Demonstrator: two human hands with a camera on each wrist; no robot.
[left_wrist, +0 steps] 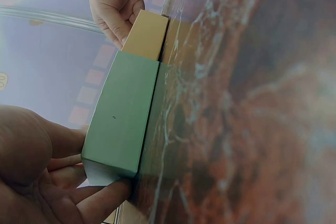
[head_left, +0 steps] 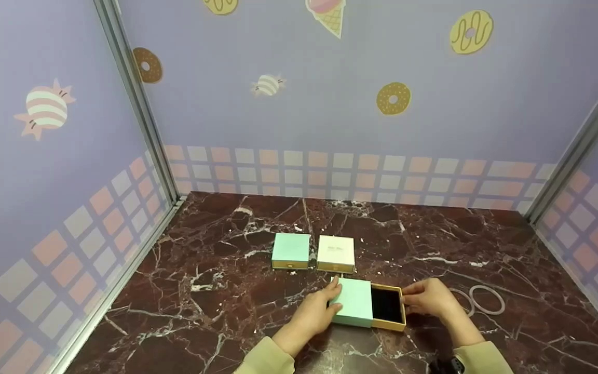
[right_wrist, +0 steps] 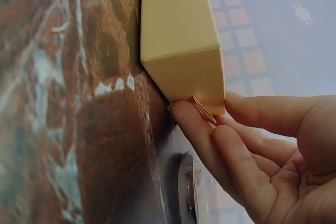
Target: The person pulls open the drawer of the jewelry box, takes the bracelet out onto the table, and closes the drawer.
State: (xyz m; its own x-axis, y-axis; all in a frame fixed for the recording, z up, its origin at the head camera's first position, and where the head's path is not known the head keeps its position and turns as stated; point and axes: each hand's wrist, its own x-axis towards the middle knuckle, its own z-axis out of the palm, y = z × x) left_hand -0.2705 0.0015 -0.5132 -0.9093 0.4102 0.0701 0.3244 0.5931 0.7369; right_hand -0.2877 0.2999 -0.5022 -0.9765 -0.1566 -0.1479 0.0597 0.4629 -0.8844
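A mint-green drawer box (head_left: 353, 298) lies on the table, its yellow drawer (head_left: 388, 326) partly slid out to the right and showing a black lining. At its left end my left hand (head_left: 314, 311) grips the green sleeve (left_wrist: 118, 114), thumb on the near side and fingers around the end. My right hand (head_left: 430, 298) holds the drawer's outer end, with thumb and fingers about the small folded pull tab (right_wrist: 203, 109). Behind stand two closed boxes, one mint green (head_left: 290, 249) and one cream (head_left: 336, 252) with small print on its lid.
Two pale rings (head_left: 487, 300) lie on the dark red marbled table (head_left: 216, 311), just right of my right hand. Lilac panels (head_left: 299, 119) with sweets and tile patterns wall in the table at the back and both sides.
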